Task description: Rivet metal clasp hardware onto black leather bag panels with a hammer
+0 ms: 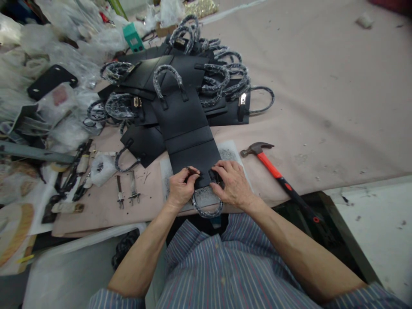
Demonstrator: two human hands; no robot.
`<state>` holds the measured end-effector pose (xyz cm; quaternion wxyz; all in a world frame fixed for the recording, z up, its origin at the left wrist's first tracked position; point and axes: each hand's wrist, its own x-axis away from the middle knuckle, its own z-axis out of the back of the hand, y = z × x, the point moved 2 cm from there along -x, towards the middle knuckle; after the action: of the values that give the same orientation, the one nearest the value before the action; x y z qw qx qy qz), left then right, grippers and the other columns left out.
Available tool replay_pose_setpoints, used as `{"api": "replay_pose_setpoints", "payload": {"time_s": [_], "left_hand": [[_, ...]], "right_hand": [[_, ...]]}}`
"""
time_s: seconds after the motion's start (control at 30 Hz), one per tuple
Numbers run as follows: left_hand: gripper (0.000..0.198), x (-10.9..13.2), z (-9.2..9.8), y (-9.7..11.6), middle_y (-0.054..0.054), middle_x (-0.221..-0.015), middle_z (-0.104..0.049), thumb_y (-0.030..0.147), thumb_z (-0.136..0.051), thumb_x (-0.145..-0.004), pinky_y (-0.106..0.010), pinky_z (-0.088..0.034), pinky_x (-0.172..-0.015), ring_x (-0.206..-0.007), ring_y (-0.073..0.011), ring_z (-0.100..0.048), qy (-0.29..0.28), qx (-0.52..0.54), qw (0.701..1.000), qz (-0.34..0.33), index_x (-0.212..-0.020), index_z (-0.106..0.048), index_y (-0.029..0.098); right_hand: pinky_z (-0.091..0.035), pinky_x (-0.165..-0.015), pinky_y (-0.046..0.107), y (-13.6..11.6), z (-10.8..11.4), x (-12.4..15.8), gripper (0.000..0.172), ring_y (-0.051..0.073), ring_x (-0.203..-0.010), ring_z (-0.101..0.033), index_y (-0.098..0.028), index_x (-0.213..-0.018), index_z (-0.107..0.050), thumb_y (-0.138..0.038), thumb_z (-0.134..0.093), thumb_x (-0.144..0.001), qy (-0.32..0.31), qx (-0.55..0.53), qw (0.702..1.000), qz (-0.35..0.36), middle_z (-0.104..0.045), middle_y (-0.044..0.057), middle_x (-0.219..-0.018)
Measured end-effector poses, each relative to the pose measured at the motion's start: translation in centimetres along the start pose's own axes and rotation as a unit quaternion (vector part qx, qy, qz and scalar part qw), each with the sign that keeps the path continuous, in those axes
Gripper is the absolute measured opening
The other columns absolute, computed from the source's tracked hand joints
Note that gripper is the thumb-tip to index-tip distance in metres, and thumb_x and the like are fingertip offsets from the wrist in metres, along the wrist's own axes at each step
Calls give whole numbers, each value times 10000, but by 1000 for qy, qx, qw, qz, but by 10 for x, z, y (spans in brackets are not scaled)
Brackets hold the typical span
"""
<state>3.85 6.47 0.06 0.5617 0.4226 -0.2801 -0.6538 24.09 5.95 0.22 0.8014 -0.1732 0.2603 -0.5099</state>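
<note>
A long black leather bag panel [189,128] lies flat in front of me, its near end on a pale work pad [230,153]. My left hand [180,189] is closed, pinching a small dark metal tool or pin against the panel's near edge. My right hand [233,182] presses fingers down on the black tab of a plastic-wrapped handle [207,211] that loops toward me below the panel. Another wrapped handle [167,77] sits at the panel's far end.
A red-handled hammer [273,169] lies right of the pad. A stack of black bag panels with wrapped handles [222,81] fills the far centre. Small metal tools [127,191], pliers and plastic bags crowd the left. The table edge runs just before my body.
</note>
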Motion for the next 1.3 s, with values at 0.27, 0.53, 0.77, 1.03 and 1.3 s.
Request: {"api": "replay_pose_setpoints", "payload": {"time_s": [0.27, 0.53, 0.77, 1.03, 1.3], "left_hand": [[83, 1, -1, -2, -22, -911, -778, 172, -634, -892, -277, -592, -823, -843, -172, -747, -18, -18, 998, -50, -917, -709, 200], [116, 2, 2, -4, -29, -922, -785, 165, -613, -900, -283, -603, -818, -836, -171, -749, -31, -13, 996, -82, -926, -719, 202], [133, -3, 3, 1, -10, -883, -774, 129, -597, -887, -277, -596, -824, -826, -163, -739, -55, -14, 996, -71, -896, -706, 205], [141, -1, 1, -4, -25, -911, -780, 117, -613, -890, -302, -610, -836, -844, -182, -753, -61, -57, 991, -108, -946, -708, 205], [149, 2, 0, -9, -20, -857, -766, 107, -632, -872, -257, -597, -732, -774, -169, -743, -60, -93, 985, -131, -949, -708, 210]], "right_hand": [[-456, -1033, 475, 40, 47, 17, 364, 312, -1197, -557, -171, -1208, -616, -382, -593, -912, 134, -16, 990, -43, -607, 160, -1248], [-437, -733, 362, 105, 83, 79, 350, 289, -903, -599, -114, -1119, -625, -398, -486, -969, -98, 267, 920, -271, -610, 170, -1010], [-360, -557, 277, 85, 86, 61, 128, 162, -630, -498, -193, -904, -544, -299, -588, -848, -125, -110, 880, -445, -524, 14, -725], [-283, -400, 218, -4, 118, 24, 235, 93, -423, -350, -242, -856, -450, -462, -480, -934, -28, -335, 852, -402, -402, -80, -595], [-160, -484, 291, -59, 123, 10, 264, 119, -431, -336, -217, -838, -486, -364, -358, -1016, -132, 108, 985, -13, -490, -22, -542]]}}
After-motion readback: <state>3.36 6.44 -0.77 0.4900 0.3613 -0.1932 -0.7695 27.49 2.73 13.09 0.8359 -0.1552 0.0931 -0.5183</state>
